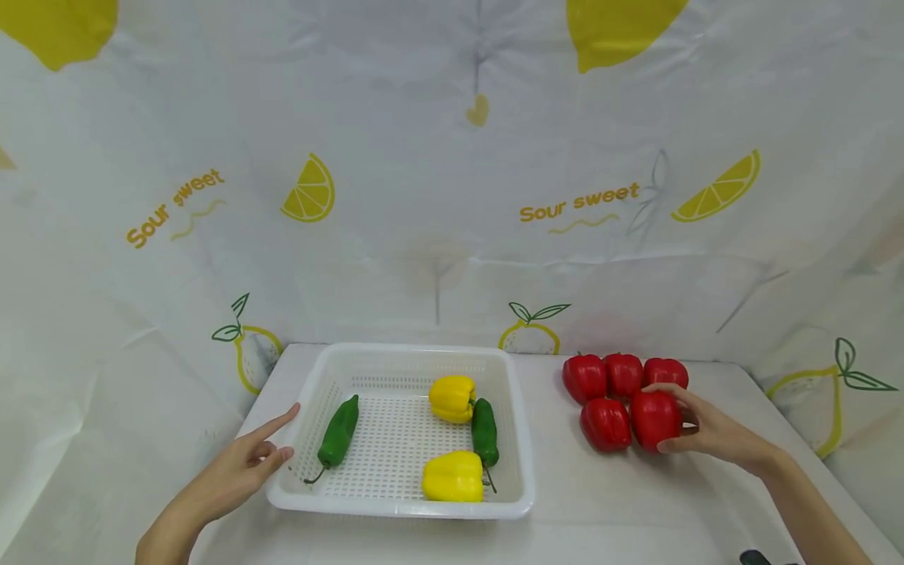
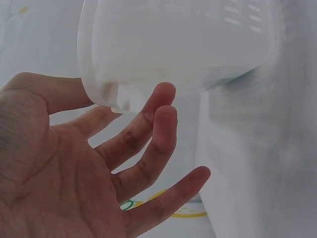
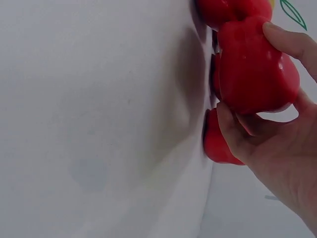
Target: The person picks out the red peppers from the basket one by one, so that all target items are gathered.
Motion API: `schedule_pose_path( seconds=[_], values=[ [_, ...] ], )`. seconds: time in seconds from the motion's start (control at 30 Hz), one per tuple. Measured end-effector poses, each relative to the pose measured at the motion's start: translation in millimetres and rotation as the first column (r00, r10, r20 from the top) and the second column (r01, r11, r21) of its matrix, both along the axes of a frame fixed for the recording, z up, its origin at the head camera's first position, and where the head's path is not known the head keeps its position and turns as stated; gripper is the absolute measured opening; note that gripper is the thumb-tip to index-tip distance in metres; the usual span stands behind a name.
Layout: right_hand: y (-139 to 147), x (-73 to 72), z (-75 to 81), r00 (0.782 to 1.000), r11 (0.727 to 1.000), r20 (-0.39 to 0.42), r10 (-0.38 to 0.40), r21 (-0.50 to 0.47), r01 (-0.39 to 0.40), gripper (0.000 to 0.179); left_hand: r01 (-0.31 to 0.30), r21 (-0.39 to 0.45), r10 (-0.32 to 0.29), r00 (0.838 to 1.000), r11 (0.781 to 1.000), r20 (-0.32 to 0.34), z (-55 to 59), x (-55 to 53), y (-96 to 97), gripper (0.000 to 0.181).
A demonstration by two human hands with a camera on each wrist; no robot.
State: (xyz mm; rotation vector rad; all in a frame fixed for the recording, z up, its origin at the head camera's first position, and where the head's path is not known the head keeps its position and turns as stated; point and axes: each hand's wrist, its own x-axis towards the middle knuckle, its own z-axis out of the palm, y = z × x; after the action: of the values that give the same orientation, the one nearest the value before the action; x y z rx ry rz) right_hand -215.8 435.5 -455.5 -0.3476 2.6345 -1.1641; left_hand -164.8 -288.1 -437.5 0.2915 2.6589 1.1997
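My right hand (image 1: 713, 428) grips a red bell pepper (image 1: 654, 421) between thumb and fingers, at the front of a cluster of red bell peppers (image 1: 605, 424). In the right wrist view, fingertips (image 3: 225, 111) press against the held pepper (image 3: 255, 69), with other red peppers (image 3: 218, 144) behind it. My left hand (image 1: 236, 475) is at the left rim of a white plastic basket (image 1: 519, 439), index finger and thumb extended to the rim. Seen from the left wrist, the other fingers (image 2: 163, 129) spread loosely below the basket's rim (image 2: 86, 54).
Inside the basket lie two yellow bell peppers (image 1: 453, 476) and two long green peppers (image 1: 340, 431). A white cloth printed with lemons (image 1: 307, 188) hangs behind the white table (image 1: 586, 502). A dark object (image 1: 754, 557) shows at the bottom right edge.
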Motion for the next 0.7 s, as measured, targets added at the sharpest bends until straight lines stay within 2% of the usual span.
schedule_pose_path(
  seconds=[0.17, 0.33, 0.53, 0.7],
  values=[
    [1.9, 0.4, -5.2, 0.998, 0.998, 0.047, 0.036, -0.045, -0.034, 0.086, -0.017, -0.020, 0.017, 1.000, 1.000, 0.017, -0.5, -0.8, -0.3, 0.070],
    [2.3, 2.2, -10.2, 0.998, 0.999, 0.038, 0.046, -0.029, -0.045, 0.089, -0.033, -0.041, 0.034, 0.999, 0.999, 0.042, -2.8, -2.8, -1.2, 0.071],
    [0.2, 4.8, -11.8, 0.999, 0.999, -0.009, 0.049, 0.012, -0.049, 0.096, 0.003, -0.076, -0.001, 1.000, 0.997, 0.027, -3.8, -4.2, -4.4, 0.071],
    [-4.6, 10.1, -4.7, 0.997, 0.998, -0.043, 0.058, 0.028, -0.057, 0.097, 0.043, -0.118, -0.042, 0.999, 0.992, 0.019, -1.9, -3.0, -9.5, 0.068]
  ],
)
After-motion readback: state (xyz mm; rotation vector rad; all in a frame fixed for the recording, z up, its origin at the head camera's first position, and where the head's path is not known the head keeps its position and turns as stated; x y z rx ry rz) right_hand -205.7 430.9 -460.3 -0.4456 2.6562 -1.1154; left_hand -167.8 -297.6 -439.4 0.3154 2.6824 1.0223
